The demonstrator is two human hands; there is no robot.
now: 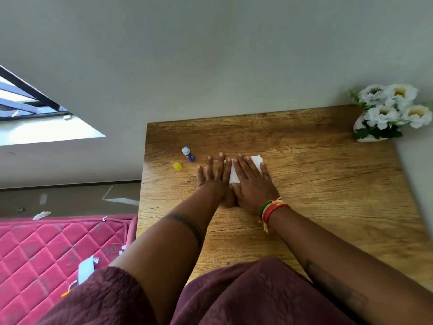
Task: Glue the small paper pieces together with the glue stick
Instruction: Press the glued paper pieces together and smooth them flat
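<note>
A wooden table (pixel 316 184) fills the space under and around both hands, its far edge against a pale wall (pixel 210 55). Off to the left of the left arm lies a pink quilted mattress (pixel 46 254) with white paper scraps (pixel 85 269) strewn on it. Far beyond the right hand, at the table's back corner, stands a white vase of white flowers (pixel 391 109). The right hand (pixel 251 181) lies flat, fingers straight and spread, pressing down on the white paper pieces (pixel 235 175), which show between the two hands and past the right fingertips. The left hand (pixel 214 174) lies flat beside it, fingers straight, its edge touching the paper. Just beyond and left of the left hand stands the uncapped blue glue stick (pixel 188 154), and near it the yellow cap (pixel 177 166).
</note>
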